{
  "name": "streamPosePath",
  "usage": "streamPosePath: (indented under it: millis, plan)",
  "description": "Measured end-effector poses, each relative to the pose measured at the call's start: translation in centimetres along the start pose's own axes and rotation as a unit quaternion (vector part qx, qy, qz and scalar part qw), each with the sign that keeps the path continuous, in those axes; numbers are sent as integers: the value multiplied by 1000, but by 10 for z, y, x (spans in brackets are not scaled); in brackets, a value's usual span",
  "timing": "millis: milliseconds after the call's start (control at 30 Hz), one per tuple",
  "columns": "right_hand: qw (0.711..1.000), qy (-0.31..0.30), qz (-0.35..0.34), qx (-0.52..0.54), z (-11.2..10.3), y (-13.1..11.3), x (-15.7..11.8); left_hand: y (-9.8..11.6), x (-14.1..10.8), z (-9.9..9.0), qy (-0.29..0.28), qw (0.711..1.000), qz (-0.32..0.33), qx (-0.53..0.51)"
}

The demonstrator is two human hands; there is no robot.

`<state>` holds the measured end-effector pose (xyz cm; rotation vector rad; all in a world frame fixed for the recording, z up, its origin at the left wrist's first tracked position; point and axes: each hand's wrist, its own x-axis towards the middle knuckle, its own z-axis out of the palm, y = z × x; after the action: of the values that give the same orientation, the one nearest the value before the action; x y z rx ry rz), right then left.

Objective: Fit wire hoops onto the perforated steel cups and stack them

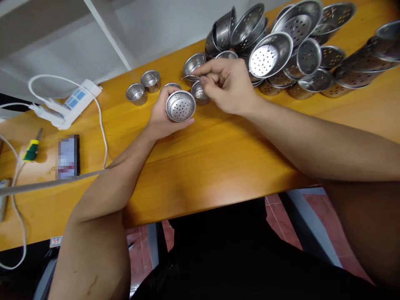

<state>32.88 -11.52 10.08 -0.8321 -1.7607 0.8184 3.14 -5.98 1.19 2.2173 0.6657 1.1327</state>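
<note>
My left hand [159, 116] is wrapped round a small perforated metal cup [181, 106], its open mouth tilted towards me and holes showing in its bottom. To the right and slightly higher, my right hand [228, 85] pinches a thin, curved piece of wire [190, 76] between thumb and fingers. The wire's end points left, above the held cup and apart from it. Just behind the wire stand a perforated cup [194, 63] and another small cup [200, 93], partly covered by my right hand. Two small cups, one nearer [136, 94] and one farther [150, 81], stand left of my left hand.
Many perforated metal cups [271, 56] are piled at the back right, with a leaning stack [368, 62] beyond. On the left lie a white power strip [76, 104] with cables, a screwdriver [31, 150] and a blurred-out phone-like object [68, 156]. The wooden table's [200, 183] front edge runs before my lap.
</note>
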Motion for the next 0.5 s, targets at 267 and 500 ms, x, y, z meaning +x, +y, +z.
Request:
streamPosePath:
  millis: [267, 500]
  plan:
    - [991, -14, -32, -131, 8, -18, -16, -16, 1, 7, 21, 998, 41, -45]
    - [980, 15, -46, -194, 9, -11, -17, -6, -1, 12, 11, 999, 24, -42]
